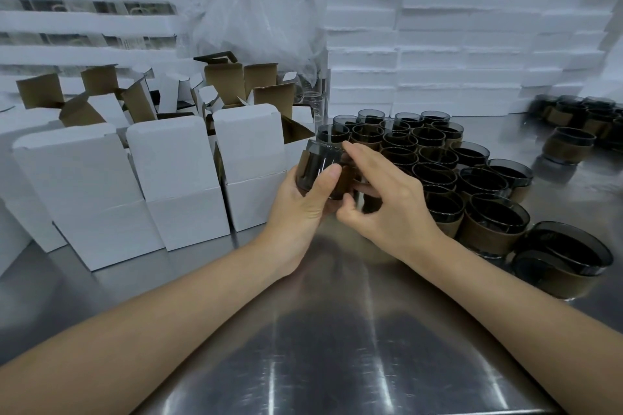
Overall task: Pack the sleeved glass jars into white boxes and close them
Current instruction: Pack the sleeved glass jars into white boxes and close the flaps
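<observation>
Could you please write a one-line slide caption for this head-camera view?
Left hand grips a smoky sleeved glass jar, right hand touching it, beside open white cardboard boxes.

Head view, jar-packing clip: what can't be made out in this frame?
- Held jar: its base and far side are covered by the left hand and right hand; motion blur softens it.
- Right hand's grip: whether its curled fingers pinch the sleeve is unclear, since they overlap the jar.
- Open boxes: insides are hidden by their raised flaps.
- Far jars: blurred at the right edge and cut off.
- Bags: contents can't be seen.
</observation>
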`<state>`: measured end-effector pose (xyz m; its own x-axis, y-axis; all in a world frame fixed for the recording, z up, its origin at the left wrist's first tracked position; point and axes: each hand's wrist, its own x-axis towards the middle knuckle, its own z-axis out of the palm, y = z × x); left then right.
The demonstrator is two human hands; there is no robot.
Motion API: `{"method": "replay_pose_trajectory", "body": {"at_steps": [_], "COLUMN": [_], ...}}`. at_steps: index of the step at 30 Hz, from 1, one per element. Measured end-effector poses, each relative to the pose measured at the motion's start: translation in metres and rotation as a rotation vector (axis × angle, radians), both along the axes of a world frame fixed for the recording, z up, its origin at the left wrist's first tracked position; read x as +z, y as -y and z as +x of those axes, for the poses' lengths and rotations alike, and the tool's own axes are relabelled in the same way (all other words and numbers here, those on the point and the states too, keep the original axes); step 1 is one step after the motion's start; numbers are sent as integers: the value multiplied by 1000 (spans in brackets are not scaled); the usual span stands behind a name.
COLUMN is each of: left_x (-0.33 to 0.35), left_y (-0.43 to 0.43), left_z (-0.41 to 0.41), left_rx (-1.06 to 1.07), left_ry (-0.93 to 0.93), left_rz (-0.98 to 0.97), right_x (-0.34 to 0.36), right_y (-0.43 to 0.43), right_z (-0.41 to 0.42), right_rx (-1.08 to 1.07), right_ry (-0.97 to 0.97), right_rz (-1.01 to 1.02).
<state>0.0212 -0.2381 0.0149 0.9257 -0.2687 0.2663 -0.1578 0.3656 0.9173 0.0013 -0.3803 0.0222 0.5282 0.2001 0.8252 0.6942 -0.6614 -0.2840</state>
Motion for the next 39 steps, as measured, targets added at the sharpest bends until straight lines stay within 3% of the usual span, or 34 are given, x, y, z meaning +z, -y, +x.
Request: {"method": "replay_pose_trajectory", "body": {"at_steps": [8, 12, 14, 23, 26, 31, 34, 39], "left_x": [-2, 3, 4, 4, 5, 5, 7, 4], "left_y": [0, 3, 5, 7, 7, 3, 1, 1], "left_z": [2, 5, 6, 6, 5, 7, 6, 11], "left_rx": [22, 38, 10, -167, -197, -245, -328, -347], "left_ry": [-7, -65, -108, -316, -285, -320, -313, -271], "left_rz": [9, -94, -120, -190, -259, -387, -389, -224], "right_x": [-1, 3, 4, 10, 9, 5, 2, 3], "right_y": [0, -2, -5, -3, -2, -1, -3, -4], "right_z": [2, 1, 1, -5, -3, 3, 2, 2], "right_rx": [22, 161, 132, 41, 99, 188, 273, 336], "right_ry": [-9, -250, -320, -85, -118, -313, -436, -458], "right_rz": [16, 171, 186, 155, 131, 304, 369, 512]}}
